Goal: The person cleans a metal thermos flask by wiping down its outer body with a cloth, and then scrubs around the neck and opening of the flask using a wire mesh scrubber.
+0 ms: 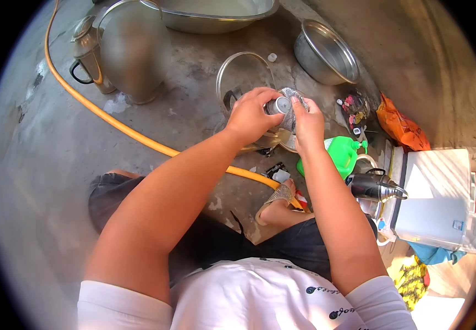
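Note:
My left hand [250,116] is closed around a small metal cylinder [283,104] with a round, flat end; its exact kind is hard to make out. Pinched in my right hand [310,124] is a silvery mesh scrubbing cloth [292,94], pressed against the cylinder's side. Both hands are close together above the floor. Just behind them a round metal-rimmed lid [245,54] leans up, partly covered by my left hand. Below the hands, other metal ware is mostly hidden.
A large metal basin [210,22] of cloudy water and a steel pot [328,52] stand ahead. A yellow hose [111,121] crosses the floor beside a kettle [90,58]. On the right are a green pump bottle [341,155], an orange bag [403,124] and a steel kettle [374,187].

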The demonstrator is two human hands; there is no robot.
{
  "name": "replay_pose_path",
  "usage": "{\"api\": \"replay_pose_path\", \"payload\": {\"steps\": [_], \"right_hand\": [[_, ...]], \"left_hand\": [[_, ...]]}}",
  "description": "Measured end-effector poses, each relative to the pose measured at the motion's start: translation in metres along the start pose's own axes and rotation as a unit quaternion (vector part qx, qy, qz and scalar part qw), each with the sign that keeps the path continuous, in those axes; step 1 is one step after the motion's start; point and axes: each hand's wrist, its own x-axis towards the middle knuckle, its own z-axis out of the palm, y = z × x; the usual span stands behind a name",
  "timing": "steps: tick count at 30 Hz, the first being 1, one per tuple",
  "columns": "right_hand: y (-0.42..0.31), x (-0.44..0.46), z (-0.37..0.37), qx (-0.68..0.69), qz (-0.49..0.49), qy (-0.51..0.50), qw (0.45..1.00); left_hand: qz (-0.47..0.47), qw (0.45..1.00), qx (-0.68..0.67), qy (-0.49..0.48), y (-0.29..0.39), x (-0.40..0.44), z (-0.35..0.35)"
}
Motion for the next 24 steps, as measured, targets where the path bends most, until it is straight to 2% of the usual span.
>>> {"api": "replay_pose_path", "payload": {"steps": [2, 3, 8, 11, 12, 13, 14, 15, 17, 18, 20, 21, 23, 24], "right_hand": [[0.014, -0.013, -0.005, -0.086, -0.059, 0.064, 0.993], [0.021, -0.023, -0.006, -0.067, -0.079, 0.059, 0.993], [0.001, -0.010, -0.003, -0.088, -0.072, 0.049, 0.992], [-0.013, 0.022, -0.009, -0.243, -0.115, -0.093, 0.958], [-0.015, 0.026, -0.010, -0.244, -0.115, -0.095, 0.958], [-0.025, 0.025, -0.007, -0.362, -0.202, -0.127, 0.901], [-0.034, 0.024, -0.004, -0.471, -0.285, -0.156, 0.820], [-0.038, 0.027, -0.001, -0.471, -0.284, -0.156, 0.820], [-0.044, 0.028, 0.006, -0.549, -0.304, -0.244, 0.739], [-0.047, 0.025, 0.006, -0.550, -0.303, -0.241, 0.740], [-0.053, 0.018, 0.005, -0.591, -0.406, -0.284, 0.636], [-0.058, 0.014, 0.003, -0.591, -0.407, -0.284, 0.636], [-0.068, 0.004, -0.005, -0.567, -0.510, -0.295, 0.576], [-0.069, 0.000, -0.007, -0.567, -0.510, -0.297, 0.574]], "left_hand": [[0.010, 1.000, 0.009, -0.001, 0.000, -0.002, -0.002], [0.022, 1.000, 0.016, -0.009, -0.001, -0.003, -0.001], [-0.002, 1.000, 0.002, -0.015, -0.001, -0.003, -0.002], [-0.012, 1.000, 0.009, -0.023, 0.000, -0.001, -0.005], [-0.020, 0.999, 0.012, -0.031, 0.001, -0.002, -0.006], [-0.021, 0.999, 0.012, -0.031, -0.001, -0.002, -0.007], [0.007, 0.999, 0.036, -0.030, -0.002, -0.003, -0.007], [0.035, 0.997, 0.061, -0.030, -0.004, -0.004, -0.008], [0.022, 0.997, 0.065, -0.039, -0.002, -0.005, -0.010], [0.010, 0.997, 0.068, -0.045, 0.000, -0.004, -0.010], [0.006, 0.997, 0.049, -0.053, 0.005, -0.003, -0.011], [-0.002, 0.998, 0.031, -0.059, 0.006, -0.003, -0.013], [-0.006, 0.998, 0.041, -0.052, 0.005, -0.004, -0.012], [-0.010, 0.998, 0.051, -0.045, 0.004, -0.004, -0.012]]}}
